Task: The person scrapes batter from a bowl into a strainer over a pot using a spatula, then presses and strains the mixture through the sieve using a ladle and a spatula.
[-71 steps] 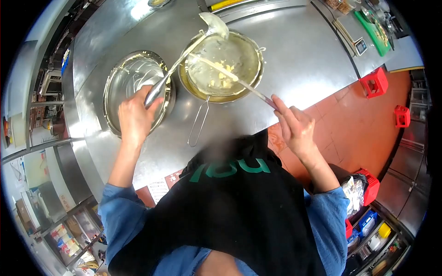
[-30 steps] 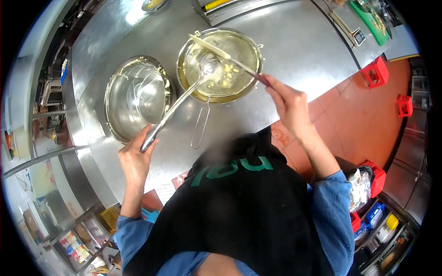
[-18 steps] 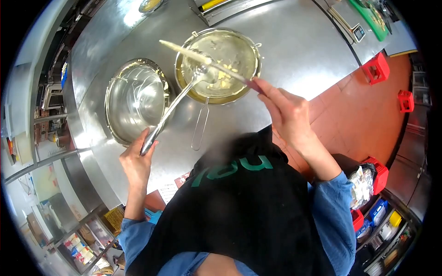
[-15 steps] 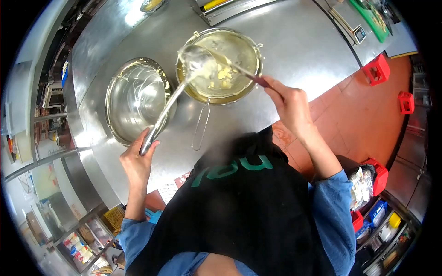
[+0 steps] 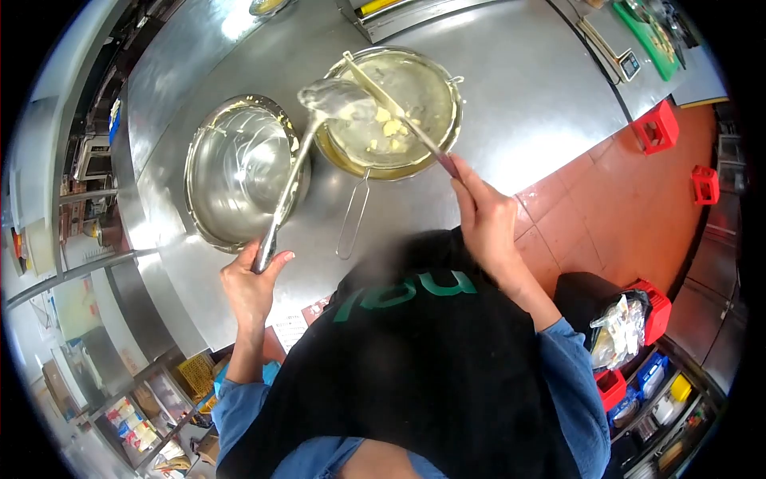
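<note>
My left hand (image 5: 251,287) is closed around the handle of a steel ladle (image 5: 294,180), whose bowl hangs over the left rim of the sieve. In my right hand (image 5: 488,219) is a spatula (image 5: 427,142) with a dark reddish handle and a pale, coated blade. The blade crosses the sieve beside the ladle's bowl; whether they touch, I cannot tell. Pale yellow lumps lie in the wire sieve (image 5: 427,84), which rests on a metal bowl (image 5: 411,171). Left of it stands a larger steel bowl (image 5: 199,188), its rim and inside smeared with creamy residue.
Everything stands on a steel worktable (image 5: 527,88). The sieve's wire handle (image 5: 353,219) sticks out toward me. A green cutting board (image 5: 646,40) and a small digital scale (image 5: 629,65) are at the far right. Red stools (image 5: 656,128) stand on the tiled floor.
The spatula blade has swung up and left, beside the ladle's bowl. The ladle has tilted, its bowl shifting slightly left over the sieve's rim. Both hands keep their holds.
</note>
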